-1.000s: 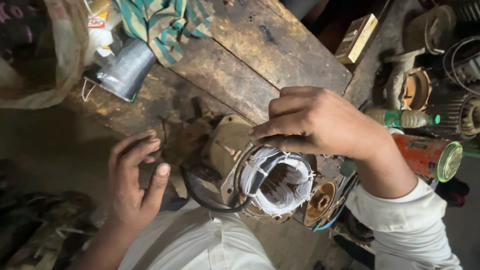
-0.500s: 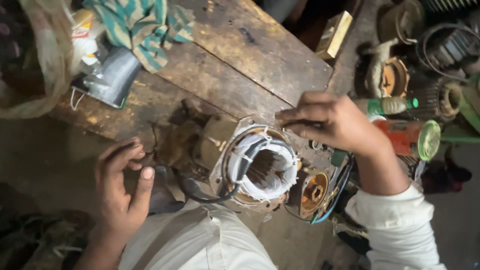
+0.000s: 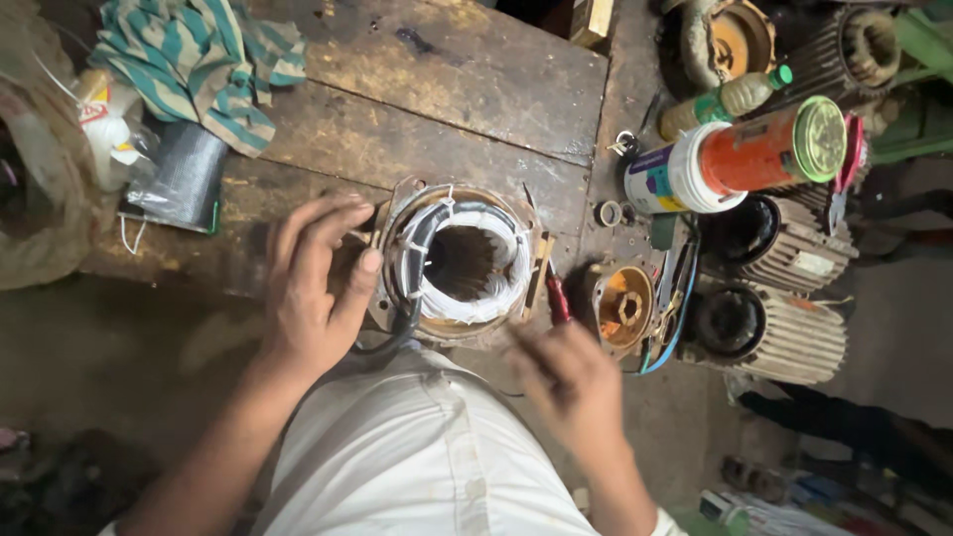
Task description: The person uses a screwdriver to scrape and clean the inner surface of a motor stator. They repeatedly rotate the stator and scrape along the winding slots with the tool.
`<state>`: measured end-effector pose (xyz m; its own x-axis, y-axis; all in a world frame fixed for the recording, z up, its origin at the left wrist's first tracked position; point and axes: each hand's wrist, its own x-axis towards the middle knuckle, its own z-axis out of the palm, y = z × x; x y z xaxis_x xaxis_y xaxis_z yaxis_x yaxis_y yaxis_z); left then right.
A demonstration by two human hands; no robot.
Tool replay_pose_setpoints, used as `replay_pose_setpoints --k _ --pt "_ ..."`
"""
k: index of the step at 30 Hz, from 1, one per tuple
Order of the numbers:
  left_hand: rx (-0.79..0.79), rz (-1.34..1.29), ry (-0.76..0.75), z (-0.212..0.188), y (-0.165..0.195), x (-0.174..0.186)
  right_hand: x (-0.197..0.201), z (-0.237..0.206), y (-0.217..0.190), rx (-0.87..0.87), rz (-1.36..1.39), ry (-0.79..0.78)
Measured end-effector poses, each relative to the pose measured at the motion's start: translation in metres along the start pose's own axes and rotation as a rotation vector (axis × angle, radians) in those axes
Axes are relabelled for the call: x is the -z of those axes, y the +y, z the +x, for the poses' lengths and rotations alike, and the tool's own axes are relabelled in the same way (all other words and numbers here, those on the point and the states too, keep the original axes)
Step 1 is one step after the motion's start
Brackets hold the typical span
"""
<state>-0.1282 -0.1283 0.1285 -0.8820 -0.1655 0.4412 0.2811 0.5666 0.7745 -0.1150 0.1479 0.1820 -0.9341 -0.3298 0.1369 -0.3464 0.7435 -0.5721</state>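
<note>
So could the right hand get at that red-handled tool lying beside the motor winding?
Probably yes: the right hand hangs just below the red-handled tool, with nothing lying between them.

Teal-striped cloth, white winding — orange jar, green lid

The single head-worn camera looks almost straight down from close above the person's lap, facing the near edge of the wooden workbench, with the motor stator near frame centre and both forearms entering from the bottom edge.
</note>
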Motion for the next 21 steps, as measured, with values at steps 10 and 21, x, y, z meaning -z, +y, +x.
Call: replay_pose_setpoints --k 10,21 --pt "0.011 -0.118 -0.038 -0.016 0.004 0.020 0.020 -0.034 0.000 -0.169 -0.048 0.221" --pt "0.126 -0.183 -0.082 -0.040 -0.031 0.035 -0.035 -0.075 0.017 -0.436 0.056 0.311"
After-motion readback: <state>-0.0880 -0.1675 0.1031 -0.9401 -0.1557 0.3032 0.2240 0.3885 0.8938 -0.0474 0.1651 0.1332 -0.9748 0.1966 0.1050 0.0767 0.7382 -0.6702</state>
